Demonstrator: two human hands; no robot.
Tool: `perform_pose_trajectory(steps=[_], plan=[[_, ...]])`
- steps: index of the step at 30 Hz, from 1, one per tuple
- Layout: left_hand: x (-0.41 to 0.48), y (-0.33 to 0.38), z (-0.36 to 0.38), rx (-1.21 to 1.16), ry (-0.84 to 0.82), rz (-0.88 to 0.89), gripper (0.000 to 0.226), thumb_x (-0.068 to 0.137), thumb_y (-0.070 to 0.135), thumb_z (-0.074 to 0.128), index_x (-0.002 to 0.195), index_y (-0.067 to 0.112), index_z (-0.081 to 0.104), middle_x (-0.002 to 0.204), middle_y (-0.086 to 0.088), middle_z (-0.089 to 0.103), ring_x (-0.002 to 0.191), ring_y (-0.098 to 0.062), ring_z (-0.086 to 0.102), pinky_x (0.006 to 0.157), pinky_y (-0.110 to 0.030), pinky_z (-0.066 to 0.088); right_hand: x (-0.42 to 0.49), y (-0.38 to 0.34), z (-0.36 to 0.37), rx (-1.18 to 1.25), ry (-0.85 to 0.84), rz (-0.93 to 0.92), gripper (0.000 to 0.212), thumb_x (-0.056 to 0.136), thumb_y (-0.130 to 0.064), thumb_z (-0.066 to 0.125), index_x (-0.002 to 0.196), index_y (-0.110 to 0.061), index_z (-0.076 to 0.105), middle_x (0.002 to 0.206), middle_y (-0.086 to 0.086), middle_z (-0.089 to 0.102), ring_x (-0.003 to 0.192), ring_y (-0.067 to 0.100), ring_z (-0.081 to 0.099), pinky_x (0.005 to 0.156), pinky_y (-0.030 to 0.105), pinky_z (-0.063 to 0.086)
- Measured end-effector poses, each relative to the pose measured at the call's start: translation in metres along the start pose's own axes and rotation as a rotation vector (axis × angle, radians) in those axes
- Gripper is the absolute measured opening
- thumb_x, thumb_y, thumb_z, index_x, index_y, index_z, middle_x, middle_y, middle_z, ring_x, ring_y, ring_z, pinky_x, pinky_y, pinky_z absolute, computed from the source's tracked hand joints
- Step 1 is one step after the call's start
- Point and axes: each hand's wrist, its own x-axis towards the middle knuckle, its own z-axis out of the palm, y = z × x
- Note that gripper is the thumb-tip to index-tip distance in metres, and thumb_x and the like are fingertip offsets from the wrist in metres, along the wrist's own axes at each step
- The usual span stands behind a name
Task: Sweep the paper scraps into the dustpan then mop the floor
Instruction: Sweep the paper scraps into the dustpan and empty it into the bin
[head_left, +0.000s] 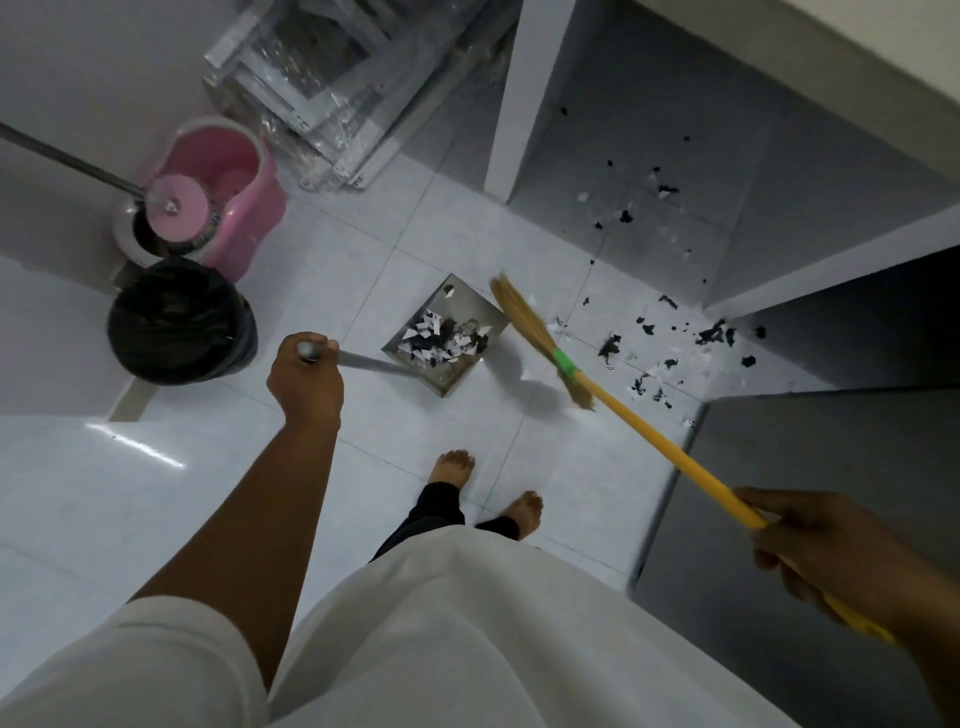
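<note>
My left hand (306, 376) grips the top end of the dustpan's metal handle (374, 364), fingers curled tight round it and the knuckles facing up. The dustpan (470, 299) sits flat on the white tiled floor (415, 249), ahead of my bare feet (454, 467). A heap of black and white paper scraps (441, 340) lies inside it.

My right hand (821, 551) holds the broom's yellow handle (675, 447) near its upper end, fingers wrapped round it with the thumb lying along the top. The broom (535, 332) slants down toward the dustpan. Its straw bristles are blurred and sit just beside the pan's right edge. I cannot tell whether the bristle tips touch the tiles. A green band (565, 364) ties the straw where it meets the handle.

More loose scraps (670, 358) lie scattered right of the dustpan, thickest near the grey wall corner. Others are spread further off, in the shaded area beyond and right of the pan.

Left of the dustpan stands a black-lined bin (182, 322). Beyond the bin is a pink mop bucket (249, 208), with the mop head (179, 208) resting in its spinner and the mop pole (62, 156) running off to the left. Beyond the dustpan, plastic-wrapped frames (322, 88) lean beside a white post (519, 104).
</note>
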Motion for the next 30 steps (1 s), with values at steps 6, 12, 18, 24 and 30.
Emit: perform_pose_trajectory(steps=[6,12,18,24,30], plan=[[-0.01,0.031,-0.032,-0.107,0.057,0.109,0.009,0.082,0.032,0.069,0.077,0.039,0.065,0.083,0.009,0.07,0.082,-0.015,0.07,0.082,-0.04,0.06,0.012,0.011,0.006,0.114,0.048,-0.003,0.042,0.093,0.0,0.054,0.126,-0.025,0.06,0.068,0.016,0.066,0.04,0.02,0.049,0.039,0.025,0.037],[0.007,0.087,0.03,-0.089,0.011,0.114,0.005,0.083,0.025,0.067,0.082,0.027,0.062,0.092,-0.007,0.072,0.089,-0.028,0.07,0.085,-0.045,0.057,0.032,0.011,0.001,0.209,0.067,0.035,0.04,0.094,-0.004,0.053,0.13,-0.02,0.057,0.078,0.022,0.066,0.041,0.019,0.049,0.04,0.026,0.039],[0.001,0.106,0.053,-0.189,0.005,0.242,0.006,0.082,0.024,0.066,0.082,0.027,0.061,0.085,-0.001,0.069,0.087,-0.029,0.069,0.082,-0.047,0.057,0.042,0.014,-0.001,0.267,0.071,0.051,0.03,0.094,-0.003,0.054,0.114,-0.023,0.061,0.077,0.022,0.067,0.041,0.02,0.051,0.041,0.028,0.041],[0.029,0.133,0.063,-0.224,0.096,0.315,0.012,0.077,0.036,0.068,0.074,0.039,0.057,0.083,0.006,0.07,0.082,-0.021,0.071,0.077,-0.043,0.06,0.053,0.011,-0.006,0.411,0.05,0.074,0.025,0.091,-0.003,0.054,0.096,-0.024,0.067,0.066,0.014,0.069,0.04,0.02,0.049,0.041,0.026,0.04],[0.031,0.146,0.089,-0.138,0.016,0.346,0.019,0.082,0.024,0.067,0.077,0.035,0.053,0.081,0.006,0.066,0.083,-0.027,0.069,0.079,-0.045,0.057,0.073,-0.011,0.002,0.63,-0.036,0.061,0.021,0.088,-0.003,0.061,0.108,-0.012,0.063,0.068,0.017,0.067,0.039,0.016,0.048,0.037,0.023,0.039]])
